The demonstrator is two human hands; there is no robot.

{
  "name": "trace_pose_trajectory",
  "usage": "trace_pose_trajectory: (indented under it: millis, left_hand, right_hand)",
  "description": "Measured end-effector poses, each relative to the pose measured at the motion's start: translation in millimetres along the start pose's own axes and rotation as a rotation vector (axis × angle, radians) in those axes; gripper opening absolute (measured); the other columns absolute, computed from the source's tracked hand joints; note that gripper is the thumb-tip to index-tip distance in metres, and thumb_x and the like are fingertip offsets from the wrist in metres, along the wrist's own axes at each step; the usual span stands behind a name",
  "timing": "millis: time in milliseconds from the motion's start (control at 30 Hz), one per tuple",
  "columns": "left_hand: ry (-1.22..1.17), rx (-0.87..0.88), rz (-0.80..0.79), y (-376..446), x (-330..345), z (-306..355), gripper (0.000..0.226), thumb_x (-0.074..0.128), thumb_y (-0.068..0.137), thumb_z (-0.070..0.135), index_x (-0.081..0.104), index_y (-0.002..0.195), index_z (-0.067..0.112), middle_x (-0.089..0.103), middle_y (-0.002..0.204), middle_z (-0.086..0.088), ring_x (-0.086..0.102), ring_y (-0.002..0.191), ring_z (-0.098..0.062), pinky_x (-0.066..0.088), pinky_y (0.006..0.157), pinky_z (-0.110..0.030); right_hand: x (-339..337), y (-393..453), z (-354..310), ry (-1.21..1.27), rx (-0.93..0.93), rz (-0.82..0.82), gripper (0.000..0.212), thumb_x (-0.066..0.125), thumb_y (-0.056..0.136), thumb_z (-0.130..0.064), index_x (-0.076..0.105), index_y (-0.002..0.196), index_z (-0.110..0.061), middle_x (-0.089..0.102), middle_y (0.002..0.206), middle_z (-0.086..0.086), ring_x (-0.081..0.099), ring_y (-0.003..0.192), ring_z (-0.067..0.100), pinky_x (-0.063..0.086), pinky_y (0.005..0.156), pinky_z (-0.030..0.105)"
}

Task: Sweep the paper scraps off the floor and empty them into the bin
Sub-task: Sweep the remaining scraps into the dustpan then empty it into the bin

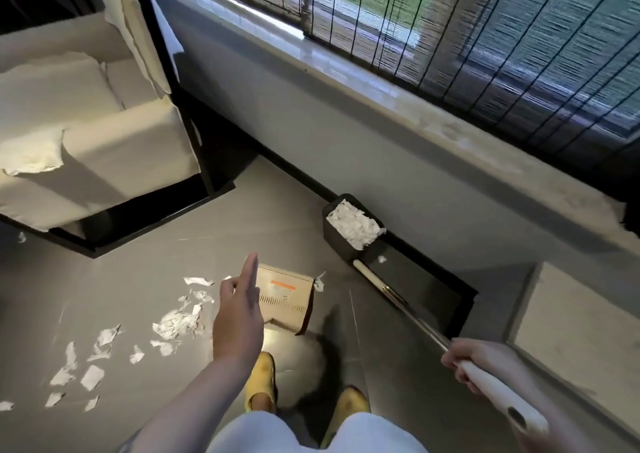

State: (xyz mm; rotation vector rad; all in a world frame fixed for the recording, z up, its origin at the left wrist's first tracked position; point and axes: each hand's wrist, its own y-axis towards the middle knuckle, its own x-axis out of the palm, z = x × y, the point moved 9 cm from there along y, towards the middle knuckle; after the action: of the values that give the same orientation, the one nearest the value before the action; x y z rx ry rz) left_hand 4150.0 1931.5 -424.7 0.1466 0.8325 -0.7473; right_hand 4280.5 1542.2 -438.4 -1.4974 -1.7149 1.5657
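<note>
White paper scraps (176, 324) lie heaped and scattered on the grey floor at the left, with one scrap (318, 283) beside a beige dustpan (287, 300). A small black bin (334, 241) against the wall is full of white scraps. My left hand (239, 314) hovers over the dustpan's left side, fingers apart and holding nothing. My right hand (474, 362) grips the white end of a long metal handle (401, 302). The handle's far tip touches the bin's near corner, and I cannot tell what is attached there.
A beige armchair (104, 134) on a black frame fills the upper left. The wall, a black skirting and the window ledge (381, 85) run diagonally behind the bin. A pale slab (571, 331) sits at the right. My feet in yellow slippers (263, 380) stand below the dustpan.
</note>
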Motion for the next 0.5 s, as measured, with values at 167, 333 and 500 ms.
trace_pose_trajectory:
  millis: [167,333,500]
  left_hand:
    - [0.063,0.055,-0.051,3.0,4.7,4.6,0.054,0.043,0.104,0.016,0.032,0.150,0.042,0.049,0.107,-0.003,0.052,0.073,-0.018,0.040,0.056,-0.030]
    - [-0.003,0.107,-0.001,-7.9,-11.6,1.4,0.053,0.048,0.102,0.014,0.039,0.147,0.042,0.052,0.102,0.002,0.055,0.086,-0.013,0.044,0.066,-0.029]
    - [-0.253,-0.008,0.098,-37.9,-25.1,-38.5,0.064,0.052,0.100,0.007,0.042,0.139,0.056,0.058,0.118,0.014,0.056,0.114,-0.006,0.046,0.099,-0.041]
  right_hand:
    - [-12.9,-3.4,6.3,0.048,-0.039,0.054,0.028,0.068,0.066,0.012,0.070,0.092,0.000,0.063,0.061,0.018,0.050,0.039,0.021,0.039,0.036,0.020]
    - [-29.3,7.3,-14.1,0.083,-0.137,0.099,0.024,0.069,0.069,0.008,0.071,0.093,0.003,0.062,0.057,0.019,0.053,0.040,0.021,0.043,0.037,0.020]
    - [-5.0,46.1,-38.7,0.039,-0.102,-0.048,0.007,0.061,0.088,0.002,0.061,0.086,0.009,0.057,0.066,0.018,0.052,0.041,0.019,0.043,0.037,0.020]
